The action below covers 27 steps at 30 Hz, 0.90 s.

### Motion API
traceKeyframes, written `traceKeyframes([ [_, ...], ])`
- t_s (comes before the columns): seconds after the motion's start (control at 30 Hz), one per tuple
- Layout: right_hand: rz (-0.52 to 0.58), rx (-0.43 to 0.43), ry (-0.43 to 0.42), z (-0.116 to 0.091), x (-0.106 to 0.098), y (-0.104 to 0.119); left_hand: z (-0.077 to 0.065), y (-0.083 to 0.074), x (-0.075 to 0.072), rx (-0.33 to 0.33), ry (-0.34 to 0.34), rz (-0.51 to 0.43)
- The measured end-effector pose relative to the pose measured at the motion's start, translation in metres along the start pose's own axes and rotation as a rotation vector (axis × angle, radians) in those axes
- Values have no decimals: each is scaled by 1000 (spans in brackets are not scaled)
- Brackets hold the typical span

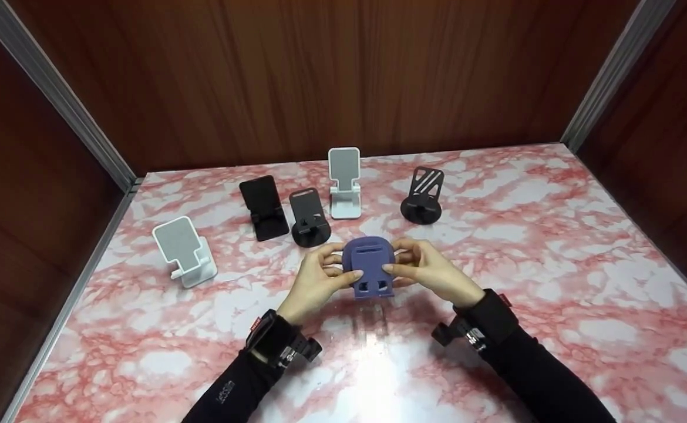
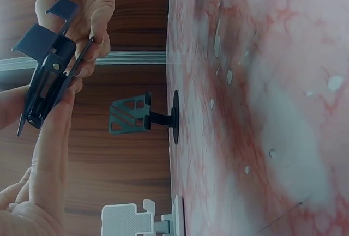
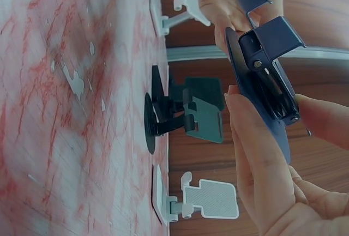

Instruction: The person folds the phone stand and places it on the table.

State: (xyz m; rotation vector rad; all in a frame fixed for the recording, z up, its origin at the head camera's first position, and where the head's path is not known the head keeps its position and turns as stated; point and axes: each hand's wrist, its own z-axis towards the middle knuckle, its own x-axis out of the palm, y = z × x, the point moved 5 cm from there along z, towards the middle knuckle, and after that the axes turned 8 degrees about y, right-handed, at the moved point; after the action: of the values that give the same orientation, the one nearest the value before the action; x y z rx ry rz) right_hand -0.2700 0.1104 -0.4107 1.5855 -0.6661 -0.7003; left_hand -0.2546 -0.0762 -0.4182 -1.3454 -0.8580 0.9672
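A purple-blue folding phone stand [image 1: 373,271] is held up above the table between both hands, its slotted back plate facing the head camera. The left hand [image 1: 320,275] pinches its left edge, thumb in front and fingers behind. On the opposite edge, the right hand [image 1: 437,271] grips it the same way. Seen edge-on in the left wrist view, the stand [image 2: 53,56] lies folded nearly flat, with two bent lips jutting from one end. The right wrist view shows its hinged arm [image 3: 270,78] tucked between the round base and the back plate.
Unfolded phone stands stand beyond the hands: a white one [image 1: 180,244] at left, a black one [image 1: 261,200], a dark grey round-based one [image 1: 307,207], another white one [image 1: 344,167] at the back, and a black slotted one [image 1: 428,183] at right. Wood-grain panels [image 1: 332,76] wall the marbled table [image 1: 555,252].
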Motion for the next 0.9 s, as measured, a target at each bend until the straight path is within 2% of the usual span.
traceKeyframes([
  [0.6,-20,26,-24,0,0,-1,0,-1,0,-6,-2,-28],
  [0.9,-20,14,-25,0,-1,0,1,1,0,-33,3,-55],
])
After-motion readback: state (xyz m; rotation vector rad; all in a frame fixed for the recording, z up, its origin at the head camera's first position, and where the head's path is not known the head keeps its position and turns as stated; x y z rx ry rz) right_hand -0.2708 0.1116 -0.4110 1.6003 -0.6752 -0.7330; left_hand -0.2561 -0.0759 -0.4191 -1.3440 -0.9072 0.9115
